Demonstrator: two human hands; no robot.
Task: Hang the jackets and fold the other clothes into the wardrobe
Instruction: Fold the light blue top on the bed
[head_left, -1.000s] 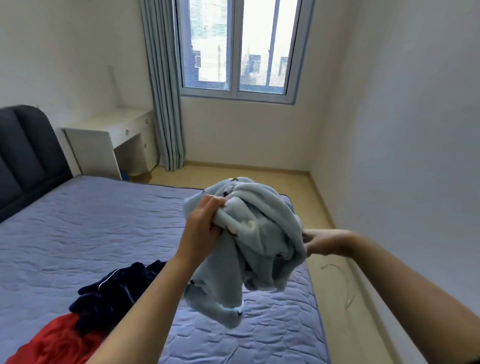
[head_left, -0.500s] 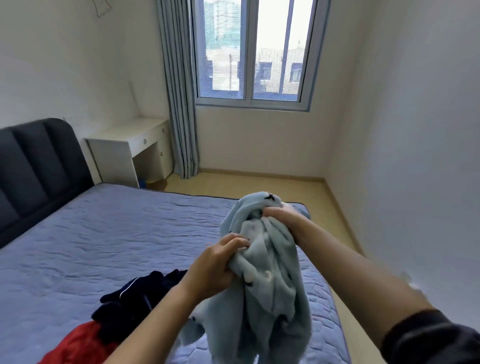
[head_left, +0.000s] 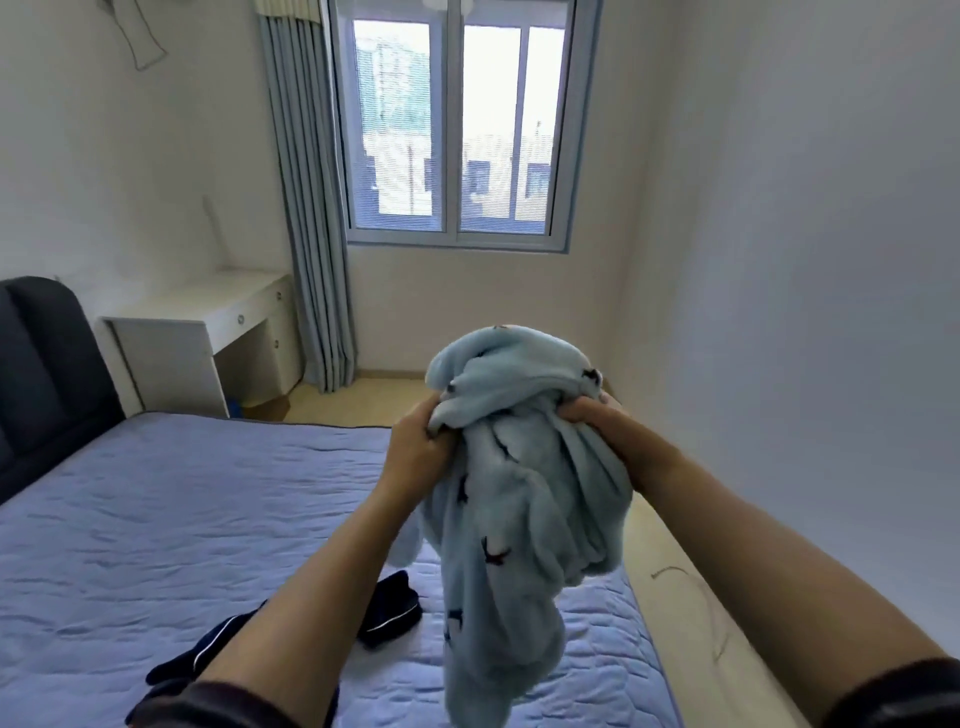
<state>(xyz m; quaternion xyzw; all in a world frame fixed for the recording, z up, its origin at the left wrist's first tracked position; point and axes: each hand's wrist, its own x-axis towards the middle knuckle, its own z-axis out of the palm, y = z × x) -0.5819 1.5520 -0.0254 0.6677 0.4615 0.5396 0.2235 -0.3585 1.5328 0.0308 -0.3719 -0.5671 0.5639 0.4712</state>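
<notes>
One bed (head_left: 182, 519) bears one dark navy clothing heap (head_left: 389, 616), above the bed are two hands, the left hand (head_left: 415, 452) and the right hand (head_left: 597, 421), with one pale blue fleece garment (head_left: 524, 499), and beyond the bed stand one white desk (head_left: 208, 322), one grey curtain (head_left: 311, 208) and one window (head_left: 457, 135)

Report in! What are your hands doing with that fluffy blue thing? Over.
Left hand and right hand grip the bunched light-blue fleece garment, held above the quilted blue bed. Dark navy garment lies beneath. Wardrobe not in view.
</notes>
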